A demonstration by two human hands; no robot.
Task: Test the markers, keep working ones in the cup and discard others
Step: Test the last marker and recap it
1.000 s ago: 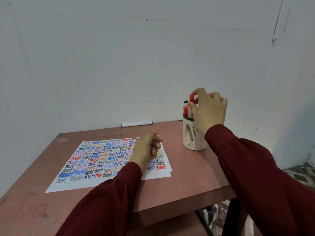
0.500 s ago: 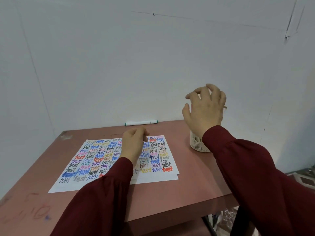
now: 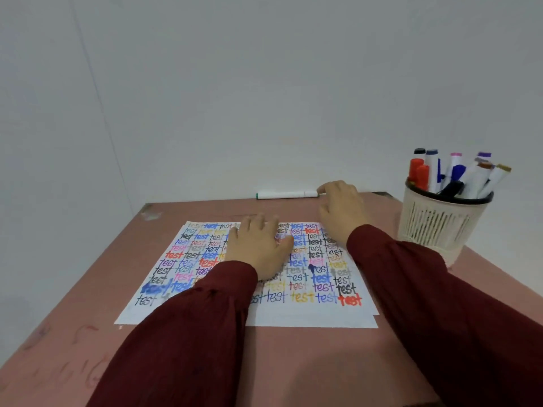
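Marker (image 3: 286,195), twelve o'clock: likely light, stiff, slick; take mid-barrel. Right grip (image 3: 342,212) loose, empty, touching its end; left grip (image 3: 258,245) flat.

Cream slotted cup (image 3: 440,227) upright, capped markers (image 3: 452,174) standing inside, white marker (image 3: 286,195) flat near wall, seemingly green-tipped

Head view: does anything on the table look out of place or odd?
One white marker lies alone by the wall, outside the cup holding the others; the right hand is at its end.
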